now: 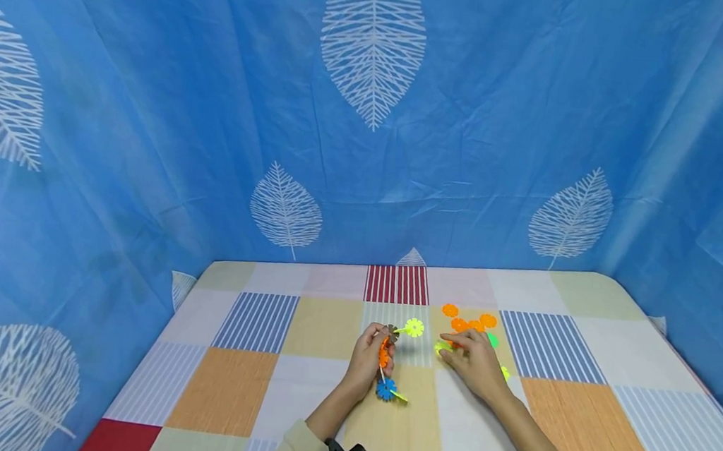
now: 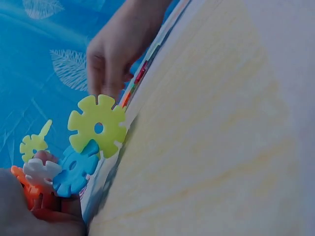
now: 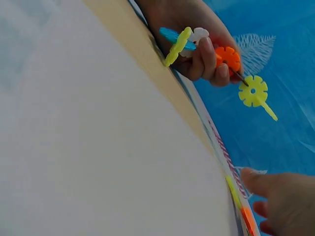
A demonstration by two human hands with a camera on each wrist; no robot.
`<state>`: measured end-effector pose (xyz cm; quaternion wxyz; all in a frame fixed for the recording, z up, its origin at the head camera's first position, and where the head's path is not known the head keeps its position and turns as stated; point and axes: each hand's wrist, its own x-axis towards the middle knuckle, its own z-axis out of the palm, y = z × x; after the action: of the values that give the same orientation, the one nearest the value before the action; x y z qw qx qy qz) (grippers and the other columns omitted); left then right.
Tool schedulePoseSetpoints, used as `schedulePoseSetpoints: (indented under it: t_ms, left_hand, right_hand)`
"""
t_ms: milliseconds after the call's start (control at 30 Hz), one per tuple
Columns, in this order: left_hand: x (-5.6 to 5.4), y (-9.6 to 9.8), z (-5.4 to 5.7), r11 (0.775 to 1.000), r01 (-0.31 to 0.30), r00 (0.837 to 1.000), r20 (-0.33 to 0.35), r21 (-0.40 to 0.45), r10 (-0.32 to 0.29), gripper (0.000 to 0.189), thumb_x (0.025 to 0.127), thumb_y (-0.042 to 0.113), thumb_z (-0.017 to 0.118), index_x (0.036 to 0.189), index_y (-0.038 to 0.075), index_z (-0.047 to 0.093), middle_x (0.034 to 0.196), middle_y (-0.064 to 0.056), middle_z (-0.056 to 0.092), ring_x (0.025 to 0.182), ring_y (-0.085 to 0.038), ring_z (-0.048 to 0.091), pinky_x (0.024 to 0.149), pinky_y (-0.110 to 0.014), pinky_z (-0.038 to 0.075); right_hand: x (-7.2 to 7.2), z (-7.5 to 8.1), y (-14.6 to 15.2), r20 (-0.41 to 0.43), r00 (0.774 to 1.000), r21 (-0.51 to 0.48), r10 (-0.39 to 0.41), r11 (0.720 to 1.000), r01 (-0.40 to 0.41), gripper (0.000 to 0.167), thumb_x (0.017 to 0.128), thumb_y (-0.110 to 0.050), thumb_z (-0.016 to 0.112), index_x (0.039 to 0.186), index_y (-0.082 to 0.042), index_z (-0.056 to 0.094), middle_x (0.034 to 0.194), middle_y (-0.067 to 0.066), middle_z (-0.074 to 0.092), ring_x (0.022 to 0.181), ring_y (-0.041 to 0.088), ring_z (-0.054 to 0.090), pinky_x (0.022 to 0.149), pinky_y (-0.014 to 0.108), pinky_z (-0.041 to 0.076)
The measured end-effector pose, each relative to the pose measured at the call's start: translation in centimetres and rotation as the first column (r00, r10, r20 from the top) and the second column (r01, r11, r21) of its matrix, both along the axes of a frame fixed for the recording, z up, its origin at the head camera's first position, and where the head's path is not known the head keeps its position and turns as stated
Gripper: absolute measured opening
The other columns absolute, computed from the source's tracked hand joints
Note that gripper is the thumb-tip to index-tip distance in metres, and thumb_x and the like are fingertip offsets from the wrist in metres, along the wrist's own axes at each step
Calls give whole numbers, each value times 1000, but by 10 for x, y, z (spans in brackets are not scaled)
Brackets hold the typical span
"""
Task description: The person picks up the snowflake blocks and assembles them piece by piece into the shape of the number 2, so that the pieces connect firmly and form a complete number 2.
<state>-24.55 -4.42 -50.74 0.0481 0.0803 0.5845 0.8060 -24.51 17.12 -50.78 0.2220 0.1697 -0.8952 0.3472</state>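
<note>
My left hand [image 1: 365,362] grips a chain of interlocking plastic snowflake discs by its orange part [image 1: 384,353]. A brown disc [image 1: 392,334] and yellow-green discs [image 1: 414,327] stick out at the far end. Toward me hang a blue disc [image 1: 385,389] and another yellow-green one [image 2: 97,125]; a white disc [image 2: 41,170] joins blue to orange. My right hand [image 1: 476,365] hovers low over the loose discs, thumb and fingers apart. Just by its fingertips lies a loose yellow-green disc [image 1: 442,346], with a gap to the thumb in the right wrist view.
Several loose orange discs [image 1: 458,324] lie beyond my right hand. A green disc [image 1: 493,340] and a yellow-green one [image 1: 505,373] show at its right side. A patchwork cloth [image 1: 236,393] covers the table, and blue leaf-print curtains [image 1: 469,156] hang round its back and sides.
</note>
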Motion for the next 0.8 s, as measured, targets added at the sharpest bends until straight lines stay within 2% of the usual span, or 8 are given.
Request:
schedulePoseSetpoints:
  t_ms: [67,167,300,400,500,600,667,800]
  left_hand:
    - [-1,0,0,1000,-16,1000,3,12,16,21,99,20,43,95,-1,45,67,-5,48,39,-8,42,36,-18,39]
    - [-1,0,2,999,-28,1000,2,26,28,20,99,20,42,96,0,44,68,-5,48,40,-8,42,37,-18,40]
    - [-2,1,3,999,-30,1000,10,37,30,19,99,20,41,96,1,43,68,-6,48,40,-9,43,37,-18,41]
    - [-2,1,2,999,-19,1000,14,40,19,18,100,19,40,98,1,42,68,-6,48,40,-10,44,37,-19,42]
    - [-2,0,0,999,-7,1000,11,37,7,19,100,20,40,98,1,41,68,-6,47,40,-10,46,38,-20,43]
    - [-1,0,-1,1000,3,1000,0,16,-3,19,99,21,41,96,2,42,67,-6,48,40,-10,47,38,-20,43]
    - [-1,0,-2,1000,13,1000,-6,-4,-13,20,99,21,41,96,1,42,67,-6,48,40,-10,47,37,-20,43]
    - [0,0,-2,998,40,999,-20,-40,-41,24,99,23,42,98,-1,43,67,-5,48,40,-9,47,38,-20,43]
  right_hand:
    - [0,-1,4,13,1000,74,8,997,-9,30,75,-18,77,102,-7,71,88,4,57,78,18,45,61,30,38]
    - [-2,0,6,20,1000,126,8,992,-10,31,74,-22,77,101,-7,71,91,6,56,83,23,45,64,33,38]
    - [-3,1,5,29,1000,93,-2,996,-1,31,71,-19,80,97,-7,68,88,4,57,82,21,46,66,34,39]
    - [-4,0,3,51,998,19,29,999,-30,31,70,-11,80,95,-8,61,77,-1,55,71,14,47,62,29,41]
    - [-3,-1,-1,40,996,-101,78,992,-74,29,72,-3,77,93,-8,57,73,-4,56,62,7,49,55,22,45]
    - [-1,0,-7,-20,995,-247,100,964,-102,25,76,-1,74,94,-8,59,75,-1,63,63,7,57,57,19,50]
    - [0,1,-12,-52,993,-342,105,932,-117,22,78,-2,72,97,-7,63,77,2,67,67,10,63,61,19,52]
    - [-1,1,-20,-120,987,-436,106,888,-149,20,78,-1,71,97,-7,68,81,5,69,70,18,67,63,18,52]
